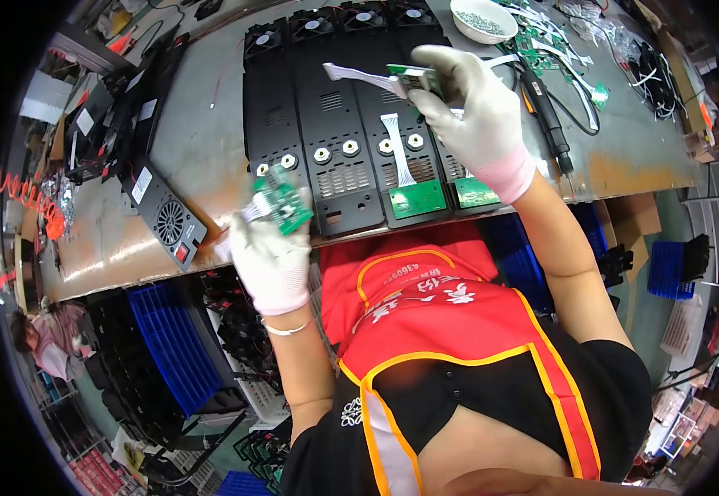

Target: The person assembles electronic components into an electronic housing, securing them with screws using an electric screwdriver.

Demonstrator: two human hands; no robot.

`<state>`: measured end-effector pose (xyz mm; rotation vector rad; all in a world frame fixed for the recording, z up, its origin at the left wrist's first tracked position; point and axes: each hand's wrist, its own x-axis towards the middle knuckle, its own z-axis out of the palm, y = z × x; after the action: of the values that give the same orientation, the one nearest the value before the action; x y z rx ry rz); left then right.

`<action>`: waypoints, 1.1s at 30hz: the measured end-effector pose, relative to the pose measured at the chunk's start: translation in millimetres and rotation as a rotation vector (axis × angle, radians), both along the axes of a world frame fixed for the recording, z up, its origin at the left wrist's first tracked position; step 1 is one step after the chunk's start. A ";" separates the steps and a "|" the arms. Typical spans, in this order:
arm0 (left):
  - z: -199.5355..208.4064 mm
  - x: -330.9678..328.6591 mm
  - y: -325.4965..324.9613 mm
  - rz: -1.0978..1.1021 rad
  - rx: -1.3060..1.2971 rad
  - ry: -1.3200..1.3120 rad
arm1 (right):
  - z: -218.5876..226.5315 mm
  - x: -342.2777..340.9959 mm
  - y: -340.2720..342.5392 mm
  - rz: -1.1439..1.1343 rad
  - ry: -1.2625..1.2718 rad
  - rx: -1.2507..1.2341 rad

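Both my hands wear white gloves with pink cuffs. My left hand (269,260) grips a green circuit board (283,207), blurred by motion, above the near end of the leftmost black panel. Held up over the panels in my right hand (475,107) is another circuit board (413,80), with a white ribbon cable (359,74) trailing to the left. Below them several long black metal panels (326,107) lie side by side, with white round knobs or nuts near their front. One green board (417,199) with an upright-lying ribbon cable (397,149) rests on a panel; a second board (477,192) sits to its right.
Black fans (364,18) line the panels' far ends. At the back right are a white bowl (483,21) of small metal parts and a pile of green boards (533,50). A power screwdriver (548,124) lies right of my right hand. A black fan panel (165,211) occupies the left.
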<state>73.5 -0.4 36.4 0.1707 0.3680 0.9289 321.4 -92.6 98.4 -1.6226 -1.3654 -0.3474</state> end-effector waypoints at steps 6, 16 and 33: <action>-9.2 -42.5 11.0 0.244 0.199 0.267 | -16.8 -48.6 21.6 0.351 -0.620 -0.520; -22.3 -49.6 -0.8 0.154 0.188 0.131 | -62.8 -53.7 -4.1 0.554 -0.157 -0.579; -41.6 -56.6 2.6 0.086 0.185 0.035 | -75.6 -39.9 4.4 0.643 -0.095 -0.640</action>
<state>16.9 2.1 -5.2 0.3430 0.3235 1.0461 281.5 -88.2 22.8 -1.5403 -2.1161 0.4447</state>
